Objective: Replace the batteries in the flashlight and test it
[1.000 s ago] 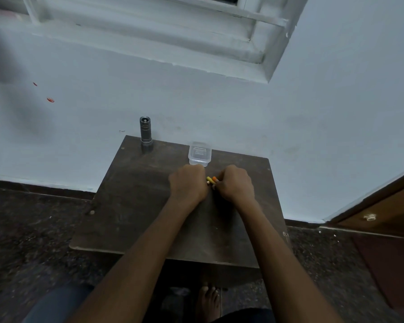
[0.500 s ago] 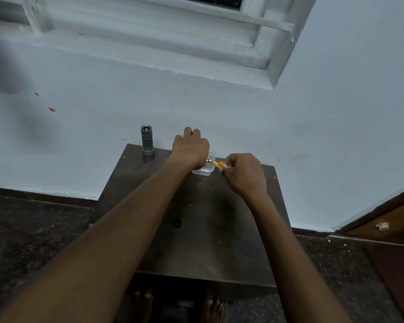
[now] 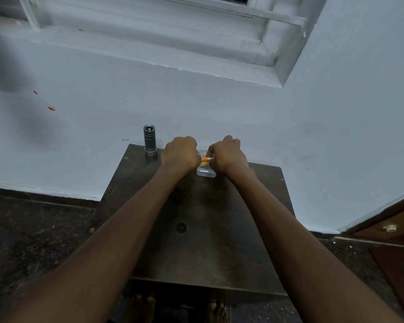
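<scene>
A grey metal flashlight (image 3: 149,141) stands upright at the back left corner of the dark wooden table (image 3: 196,252). At the table's far edge sits a small clear plastic container (image 3: 207,173). My left hand (image 3: 180,155) is curled against the container's left side and holds it; its fingertips are hidden. My right hand (image 3: 229,156) pinches orange and yellow batteries (image 3: 205,160) just above the container's opening, between the two hands. A small dark round cap (image 3: 181,227) lies in the middle of the table.
The table stands against a pale wall under a white window sill (image 3: 149,50). A wooden door with a knob (image 3: 390,228) is at the right. Dark speckled floor surrounds the table, and bare feet (image 3: 217,311) show below its near edge.
Both hands moved from the table's middle to the container at its far edge. My right hand carried the batteries over the container, and my left hand took hold of the container's side.
</scene>
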Available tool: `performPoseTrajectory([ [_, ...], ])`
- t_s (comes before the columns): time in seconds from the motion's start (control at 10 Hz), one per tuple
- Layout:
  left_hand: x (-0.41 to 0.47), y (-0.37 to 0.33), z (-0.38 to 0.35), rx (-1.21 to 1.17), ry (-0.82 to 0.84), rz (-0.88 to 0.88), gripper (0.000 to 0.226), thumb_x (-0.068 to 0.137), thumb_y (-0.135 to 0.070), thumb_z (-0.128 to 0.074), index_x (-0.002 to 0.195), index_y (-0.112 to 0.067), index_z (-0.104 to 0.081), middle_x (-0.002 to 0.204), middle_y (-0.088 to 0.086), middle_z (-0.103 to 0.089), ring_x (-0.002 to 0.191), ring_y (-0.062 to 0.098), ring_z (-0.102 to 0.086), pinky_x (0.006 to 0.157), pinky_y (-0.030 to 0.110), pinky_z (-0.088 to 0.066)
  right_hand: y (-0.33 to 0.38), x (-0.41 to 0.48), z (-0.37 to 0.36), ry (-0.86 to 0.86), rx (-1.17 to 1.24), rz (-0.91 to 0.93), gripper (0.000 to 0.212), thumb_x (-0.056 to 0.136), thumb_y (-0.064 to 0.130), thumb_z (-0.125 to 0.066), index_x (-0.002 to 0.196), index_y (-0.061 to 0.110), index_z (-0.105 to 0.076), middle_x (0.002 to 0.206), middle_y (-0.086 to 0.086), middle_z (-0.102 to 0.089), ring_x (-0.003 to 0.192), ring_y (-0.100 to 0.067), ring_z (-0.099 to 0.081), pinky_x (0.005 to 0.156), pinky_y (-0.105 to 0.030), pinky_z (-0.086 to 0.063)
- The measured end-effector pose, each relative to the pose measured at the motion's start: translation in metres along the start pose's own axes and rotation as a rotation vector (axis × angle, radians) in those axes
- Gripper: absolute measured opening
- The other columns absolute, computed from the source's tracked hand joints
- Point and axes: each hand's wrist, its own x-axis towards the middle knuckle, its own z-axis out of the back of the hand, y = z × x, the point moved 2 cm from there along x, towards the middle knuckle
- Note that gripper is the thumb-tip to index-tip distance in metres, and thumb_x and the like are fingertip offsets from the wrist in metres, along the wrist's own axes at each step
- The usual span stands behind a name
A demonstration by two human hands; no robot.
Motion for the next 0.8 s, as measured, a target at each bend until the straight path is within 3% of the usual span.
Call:
performPoseTrajectory([
  [0.1,-0.004,-0.001,-0.001,-0.002,0.021,0.027,0.029,0.090,-0.021,-0.061,0.118,-0.015,-0.067,0.120,0.011,-0.066,0.110,0.032,-0.061,0.077,0.033,-0.043,0.000,0.003,-0.001,0.000,-0.053,0.042,0.037,0.092,0.020,-0.070,0.128,0.023,-0.066,0.134,-0.013,-0.044,0.132,-0.034,-0.037,0.098,-0.041,-0.046],
  [0.5,-0.006,-0.003,-0.003,-0.007,0.060,0.018,0.026,0.090,-0.019,-0.060,0.114,-0.012,-0.069,0.115,0.014,-0.068,0.105,0.033,-0.062,0.085,0.038,-0.054,0.000,0.003,-0.008,-0.098,-0.146,0.088,0.021,0.092,0.017,-0.067,0.113,0.017,-0.072,0.128,-0.009,-0.053,0.123,-0.031,-0.044,0.097,-0.043,-0.044],
  [0.7,-0.014,-0.002,0.003,0.034,0.016,0.019,0.029,0.094,-0.027,-0.055,0.118,-0.013,-0.065,0.116,0.011,-0.067,0.105,0.031,-0.062,0.080,0.036,-0.049,-0.004,-0.005,-0.003,-0.131,-0.079,0.076,0.029,0.096,0.019,-0.062,0.124,0.018,-0.067,0.131,-0.010,-0.054,0.125,-0.031,-0.045,0.097,-0.044,-0.041],
  [0.8,-0.025,-0.005,0.011,0.070,-0.035,-0.012,0.023,0.095,-0.028,-0.055,0.109,-0.011,-0.063,0.107,0.010,-0.065,0.098,0.029,-0.063,0.072,0.035,-0.047,-0.005,-0.014,0.008,-0.177,-0.025,0.054,0.032,0.099,0.029,-0.058,0.128,0.018,-0.065,0.132,-0.010,-0.055,0.126,-0.030,-0.047,0.098,-0.044,-0.041],
])
